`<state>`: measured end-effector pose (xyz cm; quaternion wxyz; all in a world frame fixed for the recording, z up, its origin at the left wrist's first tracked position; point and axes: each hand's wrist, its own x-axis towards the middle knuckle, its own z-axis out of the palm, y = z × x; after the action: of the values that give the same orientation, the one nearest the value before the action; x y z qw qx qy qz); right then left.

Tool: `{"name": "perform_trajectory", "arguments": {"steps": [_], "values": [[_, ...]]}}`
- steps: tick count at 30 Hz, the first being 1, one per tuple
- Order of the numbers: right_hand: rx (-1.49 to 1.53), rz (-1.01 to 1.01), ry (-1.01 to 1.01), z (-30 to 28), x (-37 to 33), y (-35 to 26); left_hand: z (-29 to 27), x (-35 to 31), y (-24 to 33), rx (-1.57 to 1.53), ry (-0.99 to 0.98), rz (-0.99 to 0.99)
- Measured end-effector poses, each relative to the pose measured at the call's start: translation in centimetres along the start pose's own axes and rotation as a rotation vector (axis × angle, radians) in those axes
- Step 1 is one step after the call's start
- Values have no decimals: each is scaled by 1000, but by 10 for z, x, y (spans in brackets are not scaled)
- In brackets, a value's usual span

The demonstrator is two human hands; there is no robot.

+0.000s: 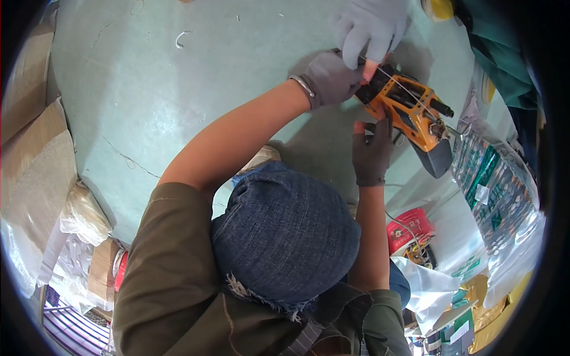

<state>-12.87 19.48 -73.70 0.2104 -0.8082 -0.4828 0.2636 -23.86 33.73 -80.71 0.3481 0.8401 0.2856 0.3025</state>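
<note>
An orange and black hand-held machine (pixel 418 113) with an open frame lies at a slant over the floor at the upper right. A thin pale line, wire or cord, runs along it. My left hand (pixel 335 80), in a dark grey fingerless glove, closes on its black far-left end; some fingertips are hidden. My right hand (pixel 374 151), gloved alike, holds its near side, with the thumb raised apart from the fingers. Another person's hand (pixel 368 32) in a light grey glove reaches in from the top and touches the same end, next to my left hand.
A red container (pixel 409 228) with a cable and small parts stands right of my right forearm. Clear plastic wrap (pixel 496 190) covers goods at the right. Cardboard (pixel 35 160) and plastic bags (pixel 86 213) line the left side. Rounded blue denim (pixel 288 231) fills the lower middle.
</note>
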Motion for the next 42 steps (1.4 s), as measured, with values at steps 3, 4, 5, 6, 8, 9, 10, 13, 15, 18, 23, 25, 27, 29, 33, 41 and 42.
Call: {"name": "perform_trajectory", "arguments": {"steps": [3, 4, 5, 6, 8, 9, 10, 13, 15, 18, 23, 25, 27, 29, 33, 41, 42], "values": [[-16, -10, 9, -2, 0, 0, 5, 3, -1, -11, 72, 47], [-31, -6, 5, -3, 0, -1, 5, 4, 0, -17, 36, 25], [-30, -5, 5, -3, 0, -2, 3, 5, 2, -20, -1, 2], [-60, 2, 8, -4, 2, -3, 0, 6, 3, -20, -3, 1], [-88, 9, 9, -3, 4, -4, -5, 7, 5, 38, -93, 14], [-91, -16, 45, -1, 6, -4, -6, 6, 5, 40, -94, 12], [-92, -40, 80, 1, 9, -4, -7, 5, 5, 54, -92, 11], [-244, -209, 228, 4, 23, 13, -7, 11, 8, 79, -84, 22], [-312, -215, 262, 6, 34, 8, -10, 14, 13, 103, -82, 33], [-288, -137, 303, 19, 45, 16, -10, 21, 17, 205, -202, -31], [-179, -44, 315, 26, 50, 18, -16, 27, 21, 332, -358, -63], [-178, -91, 341, 28, 50, 13, -16, 24, 14, 321, -336, -37], [-147, -106, 380, 27, 51, 14, -21, 26, 18, 300, -311, -4], [-111, -121, 417, 29, 51, 12, -28, 29, 20, 186, -333, -23], [14, 49, 384, 33, 50, 11, -19, 28, 13, 243, -401, -52], [-509, 14, 249, 36, 54, 11, -15, 21, 6, 330, -251, 113], [-561, -34, 299, 37, 55, 13, -15, 21, 6, 328, -252, 115]]}}
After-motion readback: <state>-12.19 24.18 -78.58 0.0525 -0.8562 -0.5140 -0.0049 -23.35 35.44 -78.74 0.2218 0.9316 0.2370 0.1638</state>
